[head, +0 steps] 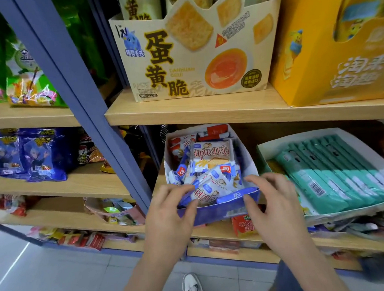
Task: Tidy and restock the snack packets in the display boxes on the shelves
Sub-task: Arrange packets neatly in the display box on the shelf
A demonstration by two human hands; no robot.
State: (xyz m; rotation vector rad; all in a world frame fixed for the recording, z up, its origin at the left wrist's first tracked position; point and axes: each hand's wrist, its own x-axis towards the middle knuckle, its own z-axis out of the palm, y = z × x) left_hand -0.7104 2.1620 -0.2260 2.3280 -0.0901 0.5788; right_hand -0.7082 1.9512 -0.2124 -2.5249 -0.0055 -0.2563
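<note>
Glossy plastic film on the snack packets (212, 157), crinkled and catching the light, and they sit in a blue display box (215, 213) of thin printed card, ragged along its rim. Above, the cream box (195, 62) and the yellow box (306, 75) are smooth card with a soft sheen, the shelf board (207, 114) pale wood-grain, smooth, the upright (75, 85) blue-painted metal, matt. Teal packets (323, 173) look a duller, satiny plastic, and the floor tiles (67, 283) shine grey.

The person wears blue jeans (287, 280) and a white sneaker (191, 284).
</note>
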